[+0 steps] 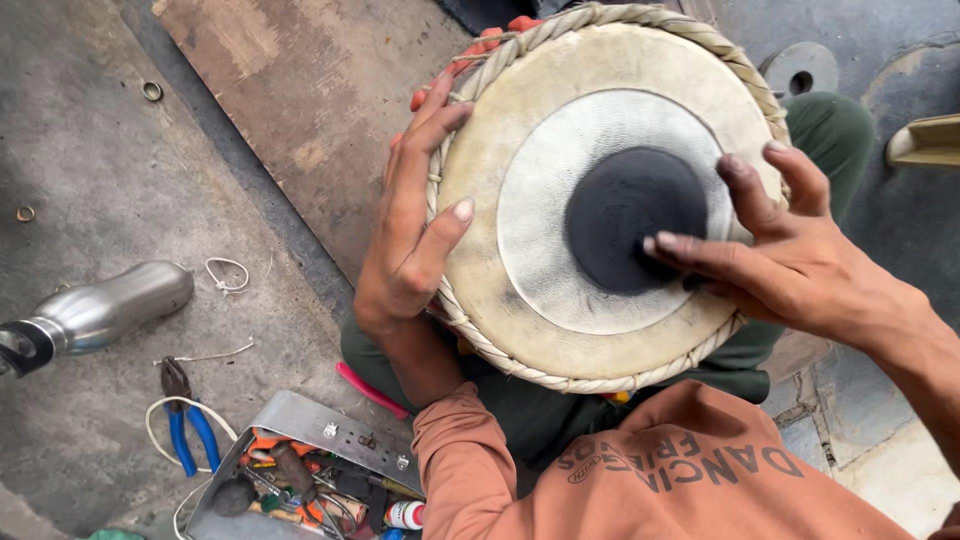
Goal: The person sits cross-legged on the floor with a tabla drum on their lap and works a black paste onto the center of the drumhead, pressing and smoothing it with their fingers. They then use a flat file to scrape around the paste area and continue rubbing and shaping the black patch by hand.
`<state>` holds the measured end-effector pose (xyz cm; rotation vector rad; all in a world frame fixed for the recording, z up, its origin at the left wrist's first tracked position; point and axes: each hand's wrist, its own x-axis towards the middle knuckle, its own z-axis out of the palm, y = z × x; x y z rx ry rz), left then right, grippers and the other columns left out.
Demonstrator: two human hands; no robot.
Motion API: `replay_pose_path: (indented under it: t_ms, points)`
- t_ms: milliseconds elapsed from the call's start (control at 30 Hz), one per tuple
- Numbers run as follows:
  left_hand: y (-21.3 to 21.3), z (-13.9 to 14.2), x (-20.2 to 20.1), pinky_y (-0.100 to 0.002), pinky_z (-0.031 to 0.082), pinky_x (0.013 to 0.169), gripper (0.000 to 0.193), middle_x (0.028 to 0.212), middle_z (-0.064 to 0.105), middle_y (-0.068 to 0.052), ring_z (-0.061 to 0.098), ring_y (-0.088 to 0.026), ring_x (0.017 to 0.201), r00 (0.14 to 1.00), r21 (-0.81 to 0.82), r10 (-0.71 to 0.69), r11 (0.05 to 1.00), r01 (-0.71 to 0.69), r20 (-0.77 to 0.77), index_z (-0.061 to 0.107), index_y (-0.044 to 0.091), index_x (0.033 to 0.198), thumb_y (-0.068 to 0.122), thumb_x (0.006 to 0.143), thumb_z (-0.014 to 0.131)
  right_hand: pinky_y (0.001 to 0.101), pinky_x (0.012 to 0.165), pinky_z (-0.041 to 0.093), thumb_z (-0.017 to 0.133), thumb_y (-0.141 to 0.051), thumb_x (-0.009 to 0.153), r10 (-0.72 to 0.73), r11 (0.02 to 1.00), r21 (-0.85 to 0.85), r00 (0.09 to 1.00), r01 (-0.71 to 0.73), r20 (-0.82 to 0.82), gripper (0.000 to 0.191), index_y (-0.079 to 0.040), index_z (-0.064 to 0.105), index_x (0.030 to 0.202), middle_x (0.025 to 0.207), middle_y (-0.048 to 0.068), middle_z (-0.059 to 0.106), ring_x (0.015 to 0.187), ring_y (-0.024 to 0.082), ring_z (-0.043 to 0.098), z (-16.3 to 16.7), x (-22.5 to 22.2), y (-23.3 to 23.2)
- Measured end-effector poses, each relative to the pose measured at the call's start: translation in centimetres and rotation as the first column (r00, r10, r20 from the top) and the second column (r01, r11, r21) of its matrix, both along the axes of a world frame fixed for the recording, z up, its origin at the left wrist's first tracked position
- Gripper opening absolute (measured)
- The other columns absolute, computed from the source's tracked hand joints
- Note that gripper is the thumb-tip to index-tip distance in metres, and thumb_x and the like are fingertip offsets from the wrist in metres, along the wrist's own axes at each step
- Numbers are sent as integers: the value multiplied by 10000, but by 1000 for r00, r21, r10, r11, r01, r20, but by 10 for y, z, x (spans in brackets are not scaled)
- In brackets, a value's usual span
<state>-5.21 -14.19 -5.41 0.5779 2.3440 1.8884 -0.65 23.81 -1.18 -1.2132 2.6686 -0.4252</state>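
My left hand (410, 235) grips the drum (600, 200) rim at nine o'clock; right hand (790, 255), open-fingered (holding nothing), rubs the black patch (630, 215). I'd keep pressure light, even.

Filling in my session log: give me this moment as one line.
left hand: grips rim of round skin-topped drum | right hand: fingertips on drum's black centre patch | floor: blue-handled pliers

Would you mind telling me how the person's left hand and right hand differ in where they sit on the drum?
The left hand grips the drum at its braided rim, thumb on the pale skin; the right hand reaches over from the opposite side. The left hand's fingers curl around the edge, while the right hand's fingertips press the black centre patch. Both touch the drumhead.
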Motion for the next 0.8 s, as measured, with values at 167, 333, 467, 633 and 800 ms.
replay_pose_path:
  t_ms: [167,333,467,633,800]
  points:
    - [21,26,20,-448,208,1332,523,1673,381,-192,311,-380,1582,982,-161,186,969,-189,-30,441,32,1537,103,1023,502,540,1226,116,762,-137,860,64,993,-101,998,-66,-29,436,-170,697,1290,1053,98,746,1393,280,507,17,-13,-26]
    - [40,32,40,-525,291,1284,451,1581,412,-222,398,-442,1499,947,-299,301,899,-321,-111,456,21,1489,71,1050,548,534,1215,139,751,-138,901,148,989,6,967,-150,-208,393,-148,763,1294,911,-31,763,1359,284,575,26,-13,-54]
    - [38,29,37,-549,313,1241,332,1597,403,-243,418,-476,1443,945,-317,279,892,-322,-174,539,51,1355,56,1028,592,476,1234,162,736,-193,901,126,991,104,886,-89,-447,350,-179,796,1245,1037,-22,817,1319,236,584,24,-24,-77]
    - [36,30,35,-556,324,1272,204,1576,440,-246,431,-480,1480,943,-316,296,890,-330,-151,613,68,1219,30,1025,560,493,1225,196,735,-179,895,-112,987,71,927,147,-357,372,-81,816,1244,1056,149,748,1403,327,585,31,-34,-62]
    - [43,30,35,-556,330,1272,199,1562,477,-253,422,-492,1520,926,-285,363,880,-379,-108,619,46,1130,-23,973,518,520,1216,184,787,-143,846,-160,972,-189,981,136,-114,293,-147,758,1138,1223,287,734,1306,372,477,26,0,-41]
